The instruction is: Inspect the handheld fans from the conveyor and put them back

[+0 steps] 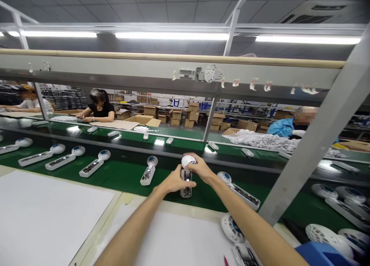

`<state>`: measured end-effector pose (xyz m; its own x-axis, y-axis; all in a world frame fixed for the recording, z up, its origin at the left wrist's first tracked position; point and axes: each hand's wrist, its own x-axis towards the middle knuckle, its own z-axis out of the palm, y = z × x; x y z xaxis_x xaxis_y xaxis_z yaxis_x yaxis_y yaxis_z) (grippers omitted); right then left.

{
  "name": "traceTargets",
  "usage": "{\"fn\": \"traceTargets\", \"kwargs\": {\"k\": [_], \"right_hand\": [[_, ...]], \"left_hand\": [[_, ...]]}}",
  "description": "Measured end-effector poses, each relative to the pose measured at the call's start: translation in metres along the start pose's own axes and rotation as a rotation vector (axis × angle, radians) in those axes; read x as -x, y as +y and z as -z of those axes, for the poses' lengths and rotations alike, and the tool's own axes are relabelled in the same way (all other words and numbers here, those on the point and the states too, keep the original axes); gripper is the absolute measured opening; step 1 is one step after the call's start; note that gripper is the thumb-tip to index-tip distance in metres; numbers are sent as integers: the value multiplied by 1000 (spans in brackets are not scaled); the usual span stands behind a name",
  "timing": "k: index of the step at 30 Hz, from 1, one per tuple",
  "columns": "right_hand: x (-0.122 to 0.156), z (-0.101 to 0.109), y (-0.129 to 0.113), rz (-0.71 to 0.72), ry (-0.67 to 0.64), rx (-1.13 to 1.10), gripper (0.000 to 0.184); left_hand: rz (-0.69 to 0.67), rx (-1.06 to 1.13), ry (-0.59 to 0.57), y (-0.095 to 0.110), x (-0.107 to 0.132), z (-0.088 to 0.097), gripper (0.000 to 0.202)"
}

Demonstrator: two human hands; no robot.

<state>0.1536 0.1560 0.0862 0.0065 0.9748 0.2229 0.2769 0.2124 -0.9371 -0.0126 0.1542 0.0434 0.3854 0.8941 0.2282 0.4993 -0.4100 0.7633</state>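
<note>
Your left hand (174, 180) and right hand (200, 167) clamp a white device (187, 175) over the green belt (121, 181), among similar units (148, 171); a slanting post (313, 127) hides some belt; an open carton (153, 122) shows unclear contents.

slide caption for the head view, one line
Left grip and right grip on a white round-headed device, similar devices lying along the green belt.

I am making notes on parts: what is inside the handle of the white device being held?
Inside the handle, dark parts and a small bright spot show, too small to identify. The thumb of the left grip crosses the handle, hiding whatever lies behind.
</note>
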Motion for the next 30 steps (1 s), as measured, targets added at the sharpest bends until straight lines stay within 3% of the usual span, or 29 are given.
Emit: {"fn": "traceTargets", "kwargs": {"k": [2,5,8,16,20,24,27,28,30], "right_hand": [[-5,-9,-4,-22,93,36,25],[-12,-26,-9,-15,263,122,40],[-18,-43,-14,24,312,214,40],[-46,-68,-23,-47,204,451,30],[-43,-65,-34,-21,77,599,27],[0,-26,-78,234,-62,734,22],[61,39,-126,455,-51,792,17],[82,66,-139,534,6,819,10],[122,126,-154,864,315,895,7]], "left_hand": [[4,9,-19,6,1,-13,71],[54,-19,44,8,3,-22,64],[102,-63,113,7,3,-22,52],[256,-133,167,-4,-3,-18,47],[283,-192,170,-14,-5,-21,41],[322,-364,261,-26,-1,-22,40],[322,-490,340,-30,2,-15,45],[298,-521,362,-29,2,-10,47],[226,-562,382,-23,-1,0,49]]}}
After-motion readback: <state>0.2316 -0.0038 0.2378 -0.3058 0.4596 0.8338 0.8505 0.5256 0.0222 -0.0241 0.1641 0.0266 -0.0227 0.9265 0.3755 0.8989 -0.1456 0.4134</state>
